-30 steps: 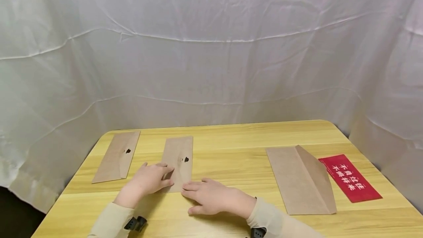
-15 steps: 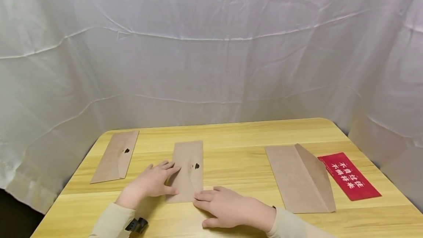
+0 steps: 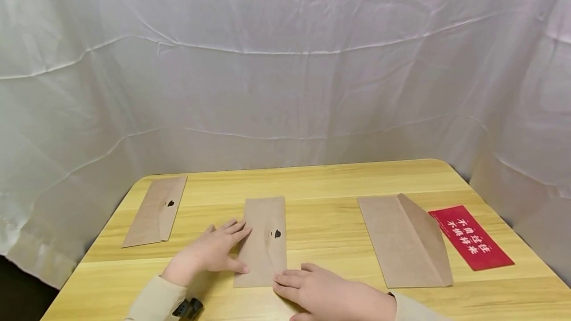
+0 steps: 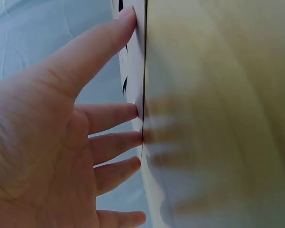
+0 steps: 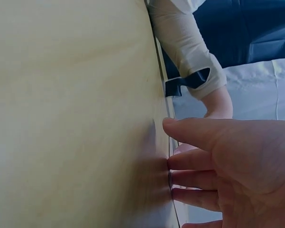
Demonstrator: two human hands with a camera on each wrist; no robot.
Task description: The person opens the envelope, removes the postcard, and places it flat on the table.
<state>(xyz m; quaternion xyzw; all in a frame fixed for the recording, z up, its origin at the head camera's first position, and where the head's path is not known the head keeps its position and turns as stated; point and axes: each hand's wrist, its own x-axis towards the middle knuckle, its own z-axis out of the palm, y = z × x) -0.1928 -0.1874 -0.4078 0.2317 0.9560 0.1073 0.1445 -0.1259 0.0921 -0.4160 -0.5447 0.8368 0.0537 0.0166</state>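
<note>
A brown kraft envelope [image 3: 260,256], with a small black hat print on its closed flap, lies flat in the lower middle of the head view. My left hand [image 3: 214,251] rests its fingertips and thumb on the envelope's left side, fingers spread. In the left wrist view those fingers [image 4: 116,116] reach straight to the envelope's edge. My right hand [image 3: 325,291] touches the lower right corner with extended fingertips. The right wrist view has its fingers [image 5: 194,178] straight at the table surface.
Another closed brown envelope [image 3: 156,212] lies at the left. On the right, a brown envelope [image 3: 397,241] has its flap unfolded, and beside it lies a red card [image 3: 473,237] with white characters. Pale curtains [image 3: 285,88] hang behind the wooden table [image 3: 330,180].
The middle envelope has slid right and towards me, both hands moving along with it. The side envelopes and the red card have stayed in place.
</note>
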